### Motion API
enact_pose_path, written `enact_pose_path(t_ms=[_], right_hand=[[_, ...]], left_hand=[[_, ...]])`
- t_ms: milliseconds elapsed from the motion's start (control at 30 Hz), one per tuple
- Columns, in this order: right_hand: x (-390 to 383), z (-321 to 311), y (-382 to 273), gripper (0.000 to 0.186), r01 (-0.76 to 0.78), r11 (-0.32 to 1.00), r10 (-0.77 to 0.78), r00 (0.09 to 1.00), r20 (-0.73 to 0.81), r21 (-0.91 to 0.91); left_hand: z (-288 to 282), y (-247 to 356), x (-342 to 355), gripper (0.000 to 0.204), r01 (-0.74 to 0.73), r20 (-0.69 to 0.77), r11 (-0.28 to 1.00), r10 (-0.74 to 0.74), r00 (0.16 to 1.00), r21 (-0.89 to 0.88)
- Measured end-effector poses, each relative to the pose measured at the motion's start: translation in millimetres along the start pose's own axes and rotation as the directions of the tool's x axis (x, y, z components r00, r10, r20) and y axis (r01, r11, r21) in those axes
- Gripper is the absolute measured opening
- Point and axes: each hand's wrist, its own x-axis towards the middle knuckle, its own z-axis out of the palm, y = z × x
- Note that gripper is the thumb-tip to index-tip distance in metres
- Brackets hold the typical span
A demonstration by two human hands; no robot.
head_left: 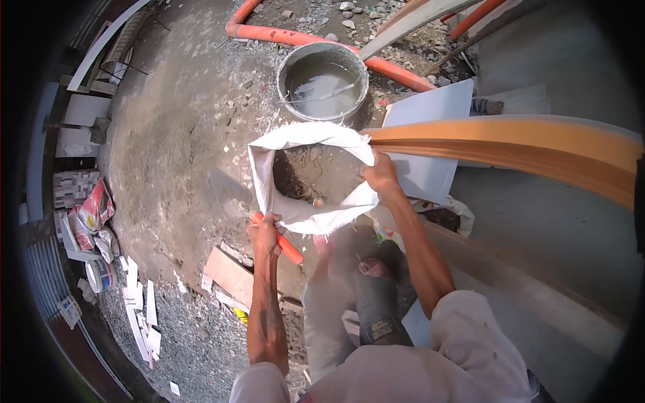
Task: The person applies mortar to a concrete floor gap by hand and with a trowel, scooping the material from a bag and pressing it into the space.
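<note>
A white woven sack (306, 133) with frayed edges is spread into a wide ring in front of me. My left hand (263, 234) is closed at its near left rim. An orange rod or handle (290, 250) passes under or through that same hand; a blurred grey flat shape lies beyond it, and I cannot tell if they are joined. On the right rim, my right hand (381, 174) grips the sack's edge. Through the opening, brown dirt and grey mud show; whether they lie inside the sack or beneath it, I cannot tell.
Beyond the sack stands a bucket (285, 101) of grey water. An orange pipe (289, 36) runs behind it. To the right are a long brown plank (497, 138) and a pale board (437, 107). White scraps (138, 305) litter the gravel at left.
</note>
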Motion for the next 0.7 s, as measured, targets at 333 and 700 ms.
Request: enact_pose_path(t_ms=[333, 700], right_hand=[[-30.2, 48.9, 52.3, 0.034, 0.147, 0.975, -0.204, 0.889, -0.409, -0.168], [-396.0, -57.3, 138.5, 0.031, -0.358, 0.924, 0.298, 0.892, -0.339, -0.131]], left_hand=[[41.8, -49.0, 112.1, 0.037, 0.111, -0.013, 0.975, -0.111, 0.994, 0.195], [-101.0, 37.4, -70.1, 0.06, -0.494, 0.402, -0.129, -0.424, 0.811, 0.86]])
